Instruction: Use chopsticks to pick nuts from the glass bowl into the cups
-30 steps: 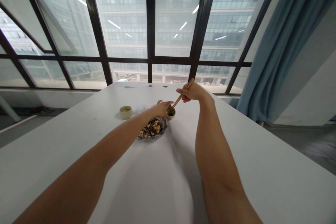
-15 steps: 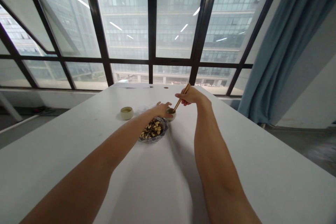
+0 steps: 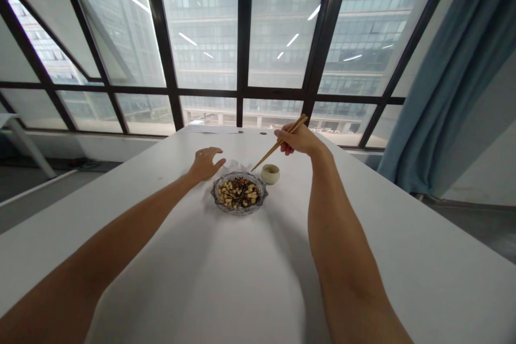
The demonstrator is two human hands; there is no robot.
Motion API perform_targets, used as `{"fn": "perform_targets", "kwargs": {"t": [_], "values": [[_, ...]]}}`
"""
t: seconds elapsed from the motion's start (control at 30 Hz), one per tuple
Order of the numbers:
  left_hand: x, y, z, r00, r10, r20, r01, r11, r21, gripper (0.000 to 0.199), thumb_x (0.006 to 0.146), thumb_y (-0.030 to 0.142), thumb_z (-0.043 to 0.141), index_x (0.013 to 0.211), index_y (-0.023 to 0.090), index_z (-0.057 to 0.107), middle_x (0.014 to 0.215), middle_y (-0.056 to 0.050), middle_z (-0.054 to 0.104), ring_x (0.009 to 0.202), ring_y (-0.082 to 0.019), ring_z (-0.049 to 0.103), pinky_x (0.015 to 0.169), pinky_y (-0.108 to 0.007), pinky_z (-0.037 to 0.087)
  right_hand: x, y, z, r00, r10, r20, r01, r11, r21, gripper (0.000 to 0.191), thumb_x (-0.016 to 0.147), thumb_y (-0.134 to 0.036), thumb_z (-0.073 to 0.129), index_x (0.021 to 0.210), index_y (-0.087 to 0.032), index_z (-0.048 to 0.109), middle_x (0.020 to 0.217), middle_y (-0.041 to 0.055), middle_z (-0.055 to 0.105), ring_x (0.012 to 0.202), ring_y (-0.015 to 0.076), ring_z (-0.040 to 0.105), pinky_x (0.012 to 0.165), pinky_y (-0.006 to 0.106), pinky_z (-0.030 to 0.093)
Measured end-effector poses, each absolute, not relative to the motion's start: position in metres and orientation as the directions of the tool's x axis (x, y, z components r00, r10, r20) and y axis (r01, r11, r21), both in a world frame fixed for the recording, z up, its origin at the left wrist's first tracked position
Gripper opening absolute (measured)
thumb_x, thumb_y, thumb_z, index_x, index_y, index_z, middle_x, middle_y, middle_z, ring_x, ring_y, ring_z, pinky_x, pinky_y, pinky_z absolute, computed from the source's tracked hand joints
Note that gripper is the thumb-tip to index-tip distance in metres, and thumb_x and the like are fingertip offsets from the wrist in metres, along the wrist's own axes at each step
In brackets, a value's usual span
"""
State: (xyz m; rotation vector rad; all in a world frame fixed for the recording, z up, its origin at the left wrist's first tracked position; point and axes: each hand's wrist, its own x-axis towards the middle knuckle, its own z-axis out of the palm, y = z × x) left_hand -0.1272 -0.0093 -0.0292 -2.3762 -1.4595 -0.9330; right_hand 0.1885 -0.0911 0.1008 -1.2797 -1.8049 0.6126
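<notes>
My right hand [image 3: 296, 140] holds a pair of wooden chopsticks [image 3: 274, 149], which slant down to the left. Their tips are over the back rim of a scalloped glass bowl [image 3: 216, 200]. Cashew-like nuts and dark seeds [image 3: 238, 193] lie mixed in that bowl. Just right of it stands a small pale cup [image 3: 270, 174], with no hand on it. My left hand [image 3: 205, 164] is left of the bowl, thumb and fingers apart; it covers the spot where a second pale cup stood, so I cannot see whether it touches that cup.
Behind the bowl lies something clear and crinkled [image 3: 237, 165], perhaps plastic. The white table [image 3: 234, 279] reaches toward large dark-framed windows [image 3: 242, 37]. A blue curtain [image 3: 439, 75] hangs on the right.
My left hand has left the right cup and moved left, across the bowl. The chopsticks have come out of that cup, and their tips have swung left to the bowl. The view has shifted slightly.
</notes>
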Motion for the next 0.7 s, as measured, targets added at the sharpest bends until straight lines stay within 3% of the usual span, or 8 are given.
{"fn": "perform_targets", "kwargs": {"t": [0.17, 0.4, 0.7], "values": [[-0.167, -0.020, -0.068, 0.075, 0.765, 0.640, 0.911, -0.314, 0.269, 0.056, 0.090, 0.048, 0.061, 0.136, 0.018, 0.052, 0.144, -0.015, 0.057, 0.136, -0.032, 0.050, 0.114, -0.046, 0.038, 0.169, -0.087, 0.093, -0.341, 0.923, 0.180, 0.509, 0.342, -0.790, 0.035, 0.096, -0.031, 0.068, 0.066, -0.015, 0.060, 0.050, 0.0037, 0.066, 0.038, 0.0114, 0.059, 0.038, 0.020, 0.048], [-0.172, -0.020, -0.090, -0.061, 0.857, 0.511, 0.879, -0.197, 0.435, 0.083, 0.086, 0.058, 0.066, 0.148, 0.009, 0.037, 0.151, -0.023, 0.048, 0.140, -0.034, 0.046, 0.114, -0.044, 0.039, 0.156, -0.077, 0.080, -0.340, 0.935, 0.106, 0.574, 0.295, -0.763, 0.036, 0.094, -0.036, 0.071, 0.066, -0.015, 0.061, 0.053, 0.0042, 0.068, 0.043, 0.0123, 0.064, 0.042, 0.020, 0.052], [-0.167, -0.030, -0.087, -0.060, 0.934, 0.352, 0.905, -0.098, 0.414, 0.087, 0.086, 0.065, 0.060, 0.151, 0.013, 0.037, 0.135, -0.021, 0.062, 0.125, -0.035, 0.061, 0.102, -0.040, 0.047, 0.149, -0.071, 0.076, -0.347, 0.930, 0.120, 0.599, 0.318, -0.735, 0.038, 0.096, -0.034, 0.068, 0.065, -0.015, 0.062, 0.053, 0.0045, 0.068, 0.042, 0.0131, 0.064, 0.041, 0.021, 0.052]]}}
